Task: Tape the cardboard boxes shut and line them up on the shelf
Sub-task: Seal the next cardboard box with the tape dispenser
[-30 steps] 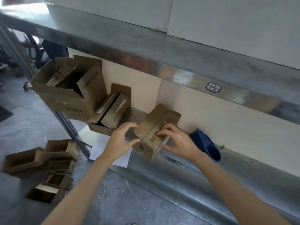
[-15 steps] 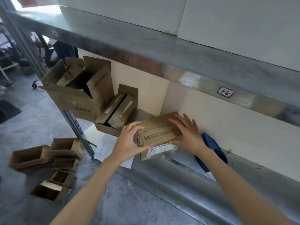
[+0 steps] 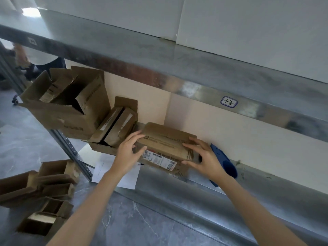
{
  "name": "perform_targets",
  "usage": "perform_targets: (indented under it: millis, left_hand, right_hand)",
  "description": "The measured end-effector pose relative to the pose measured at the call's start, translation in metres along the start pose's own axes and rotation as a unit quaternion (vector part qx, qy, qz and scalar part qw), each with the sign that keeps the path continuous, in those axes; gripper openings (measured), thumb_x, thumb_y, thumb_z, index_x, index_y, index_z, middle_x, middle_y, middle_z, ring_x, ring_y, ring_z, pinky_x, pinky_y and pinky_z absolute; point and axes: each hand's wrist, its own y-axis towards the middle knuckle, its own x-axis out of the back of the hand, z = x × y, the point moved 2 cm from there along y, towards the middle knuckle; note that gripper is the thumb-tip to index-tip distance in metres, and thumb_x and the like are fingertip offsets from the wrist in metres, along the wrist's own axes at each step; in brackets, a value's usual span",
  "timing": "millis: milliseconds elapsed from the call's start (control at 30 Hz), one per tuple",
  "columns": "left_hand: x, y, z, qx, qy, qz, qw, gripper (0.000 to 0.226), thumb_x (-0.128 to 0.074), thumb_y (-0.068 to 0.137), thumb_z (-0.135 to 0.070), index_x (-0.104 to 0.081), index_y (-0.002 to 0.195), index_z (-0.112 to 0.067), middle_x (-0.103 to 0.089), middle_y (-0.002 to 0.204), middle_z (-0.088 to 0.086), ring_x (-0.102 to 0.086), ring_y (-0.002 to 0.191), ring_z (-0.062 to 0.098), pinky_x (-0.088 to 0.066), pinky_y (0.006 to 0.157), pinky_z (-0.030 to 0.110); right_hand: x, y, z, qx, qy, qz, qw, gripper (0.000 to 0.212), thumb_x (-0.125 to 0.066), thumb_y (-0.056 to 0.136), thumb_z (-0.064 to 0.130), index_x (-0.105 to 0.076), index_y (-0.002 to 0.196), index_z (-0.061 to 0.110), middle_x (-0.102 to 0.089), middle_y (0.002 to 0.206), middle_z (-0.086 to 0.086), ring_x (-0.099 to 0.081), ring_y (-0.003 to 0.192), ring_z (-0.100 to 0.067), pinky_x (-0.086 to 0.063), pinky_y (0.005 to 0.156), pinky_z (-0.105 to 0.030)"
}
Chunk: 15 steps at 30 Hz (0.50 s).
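Cardboard box [image 3: 165,142] sits on the metal shelf [image 3: 177,190], left hand [image 3: 127,155] and right hand [image 3: 206,158] clasping its ends, fingers [image 3: 196,141] curled over. Opened boxes [image 3: 115,128] crowd its left; a blue tool [image 3: 226,165] lies just right.

The left forearm [image 3: 90,206] and right forearm [image 3: 246,205] are bare, long and slender, narrowing toward the wrist. The left grip [image 3: 130,154] and right grip [image 3: 205,157] are bare hands with slim fingers [image 3: 196,140].

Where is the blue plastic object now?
The blue plastic object lies on the lower shelf, right of the closed box, partly behind the right hand, in the head view.
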Motion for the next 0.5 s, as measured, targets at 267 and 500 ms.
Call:
perform_targets:
  millis: [267,500]
  left_hand:
    - [-0.008,0.015,0.002,-0.001,-0.006,0.030,1.000,0.057,-0.078,0.082,-0.030,-0.055,0.134,-0.023,-0.046,0.144,-0.015,-0.043,0.132,0.004,-0.042,0.109,0.036]
    - [-0.014,0.020,-0.004,-0.013,0.009,0.026,1.000,0.062,-0.080,0.080,-0.030,-0.054,0.135,-0.019,-0.044,0.144,-0.005,-0.040,0.130,0.006,-0.036,0.111,0.032]
  right_hand:
    - [-0.001,-0.010,0.006,-0.008,-0.027,-0.012,1.000,0.067,-0.059,0.078,0.069,-0.049,0.138,0.040,-0.037,0.150,0.006,-0.043,0.130,-0.022,-0.044,0.105,-0.043]
    - [0.000,-0.014,0.021,-0.037,-0.066,0.001,0.997,0.062,-0.055,0.080,0.069,-0.050,0.134,0.039,-0.033,0.152,0.004,-0.039,0.134,-0.022,-0.043,0.104,-0.038]
